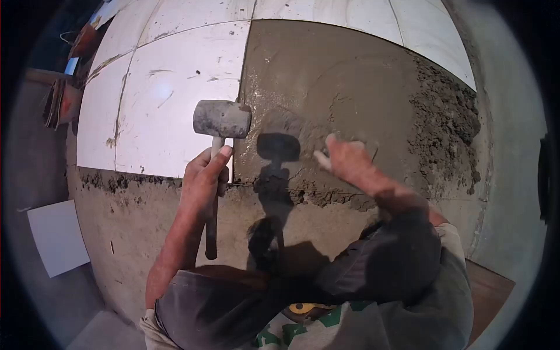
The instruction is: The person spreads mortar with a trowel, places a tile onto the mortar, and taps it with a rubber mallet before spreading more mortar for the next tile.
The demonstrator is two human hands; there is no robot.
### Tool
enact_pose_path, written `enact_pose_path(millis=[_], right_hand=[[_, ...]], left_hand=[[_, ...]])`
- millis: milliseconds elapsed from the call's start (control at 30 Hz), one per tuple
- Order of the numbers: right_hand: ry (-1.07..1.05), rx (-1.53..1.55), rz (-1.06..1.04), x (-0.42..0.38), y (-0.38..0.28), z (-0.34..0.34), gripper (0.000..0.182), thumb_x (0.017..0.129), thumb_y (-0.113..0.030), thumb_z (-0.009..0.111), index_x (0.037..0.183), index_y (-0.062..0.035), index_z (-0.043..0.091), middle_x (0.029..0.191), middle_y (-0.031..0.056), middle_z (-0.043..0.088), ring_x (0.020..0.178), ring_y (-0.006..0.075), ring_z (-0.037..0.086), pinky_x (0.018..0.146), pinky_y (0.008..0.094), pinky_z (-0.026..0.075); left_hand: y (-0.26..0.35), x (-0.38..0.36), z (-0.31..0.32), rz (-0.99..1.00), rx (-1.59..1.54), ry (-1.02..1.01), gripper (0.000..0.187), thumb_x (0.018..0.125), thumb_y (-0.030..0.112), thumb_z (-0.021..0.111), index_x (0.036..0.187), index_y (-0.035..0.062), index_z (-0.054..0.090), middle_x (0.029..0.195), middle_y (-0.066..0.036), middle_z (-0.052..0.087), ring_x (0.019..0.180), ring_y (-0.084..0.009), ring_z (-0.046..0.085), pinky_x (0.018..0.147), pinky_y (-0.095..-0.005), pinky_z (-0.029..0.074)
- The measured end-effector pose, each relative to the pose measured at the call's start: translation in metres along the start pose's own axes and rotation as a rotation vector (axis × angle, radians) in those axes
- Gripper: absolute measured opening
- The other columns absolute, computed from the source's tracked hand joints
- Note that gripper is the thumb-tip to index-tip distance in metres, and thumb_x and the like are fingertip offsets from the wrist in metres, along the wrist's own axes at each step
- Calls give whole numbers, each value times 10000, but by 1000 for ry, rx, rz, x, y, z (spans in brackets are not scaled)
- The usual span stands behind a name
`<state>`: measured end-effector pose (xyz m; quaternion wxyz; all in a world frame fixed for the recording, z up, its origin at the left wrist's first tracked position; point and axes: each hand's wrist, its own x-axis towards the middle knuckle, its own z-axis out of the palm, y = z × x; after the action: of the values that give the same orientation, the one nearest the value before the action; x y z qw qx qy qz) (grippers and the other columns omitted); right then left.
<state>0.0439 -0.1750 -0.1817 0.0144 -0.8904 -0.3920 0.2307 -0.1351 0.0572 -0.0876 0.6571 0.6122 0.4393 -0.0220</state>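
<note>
My left hand (pixel 205 178) is wrapped round the handle of a rubber mallet (pixel 221 119). The mallet's grey, mortar-smeared head is over the right edge of a white floor tile (pixel 175 76), and its dark grip hangs below my hand. My right hand (pixel 349 160) is closed low over the wet mortar bed (pixel 361 76). It seems to grip a mortar-coated trowel, mostly hidden by the hand and blending into the grey mortar. Smoothed mortar lies ahead of that hand, with the mallet's shadow falling to its left.
Rough, crumbly mortar (pixel 446 125) lies along the right side of the bed. More white tiles (pixel 326 10) border it at the back. A loose white tile piece (pixel 58 238) is at lower left, and a reddish-brown container (pixel 63 104) stands at far left. A grey wall (pixel 513 146) rises at right.
</note>
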Motion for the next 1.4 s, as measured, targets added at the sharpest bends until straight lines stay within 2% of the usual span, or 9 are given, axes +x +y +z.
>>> enact_pose_path(millis=[300, 367, 633, 767, 867, 1067, 1133, 1267, 1400], right_hand=[[284, 20, 343, 11, 95, -45, 471, 944, -457, 491, 1022, 7, 493, 826, 211, 650, 657, 290, 666, 603, 428, 532], [17, 852, 414, 2, 67, -73, 438, 952, -404, 518, 1042, 16, 431, 807, 142, 598, 580, 180, 613, 510, 337, 508], [-34, 1396, 304, 2, -63, -32, 303, 951, -294, 557, 1001, -46, 390, 749, 62, 528, 526, 107, 528, 453, 266, 468], [623, 987, 229, 45, -137, 37, 343, 909, -255, 607, 994, 20, 421, 739, 117, 527, 667, 231, 569, 599, 418, 478], [590, 1608, 435, 92, -167, 87, 350, 874, -233, 624, 975, 67, 474, 822, 224, 585, 817, 344, 584, 729, 453, 458], [598, 1111, 517, 54, -131, 47, 346, 876, -196, 600, 1016, 52, 403, 799, 292, 600, 807, 495, 593, 687, 498, 460], [640, 1244, 562, 38, -105, 47, 342, 882, -221, 606, 1000, 36, 413, 782, 284, 604, 795, 482, 605, 677, 483, 470], [584, 1364, 655, -2, -32, 58, 341, 920, -290, 595, 1010, -20, 406, 643, 34, 500, 433, 121, 473, 366, 297, 411], [562, 1414, 828, -47, 34, 30, 340, 913, -285, 602, 1022, 5, 464, 716, 101, 565, 497, 166, 543, 412, 334, 436]], left_hand=[[-2, -1, -11, 11, -8, 67, 399, 880, 429, 639, 979, 42, 642, 580, 34, 449, 451, -56, 397, 422, -224, 307], [0, 3, -11, 32, -42, 72, 421, 878, 437, 639, 997, 33, 634, 584, 41, 443, 444, -53, 386, 419, -222, 300], [16, 22, -6, 105, -192, 45, 436, 888, 425, 622, 1033, 14, 626, 612, 41, 444, 484, -55, 399, 445, -220, 305], [19, 26, 10, 63, -208, 28, 365, 927, 377, 585, 1061, 38, 597, 635, 59, 402, 498, -49, 370, 451, -205, 304], [16, 27, 21, 64, -162, -11, 374, 931, 380, 576, 1067, 32, 595, 630, 59, 397, 486, -47, 359, 440, -202, 295], [6, 30, 28, 30, -90, -53, 398, 923, 394, 588, 1077, 28, 607, 631, 57, 401, 490, -46, 361, 433, -203, 294], [8, 30, 28, 25, -95, -73, 396, 893, 394, 636, 1048, 29, 634, 655, 37, 436, 523, -62, 395, 478, -219, 319], [9, 31, 33, -2, -129, -55, 394, 903, 386, 623, 1054, 22, 623, 652, 38, 431, 523, -63, 395, 471, -220, 314], [11, 28, 37, 31, -125, -53, 398, 913, 383, 606, 1066, 16, 613, 652, 43, 422, 510, -63, 383, 450, -210, 301]])
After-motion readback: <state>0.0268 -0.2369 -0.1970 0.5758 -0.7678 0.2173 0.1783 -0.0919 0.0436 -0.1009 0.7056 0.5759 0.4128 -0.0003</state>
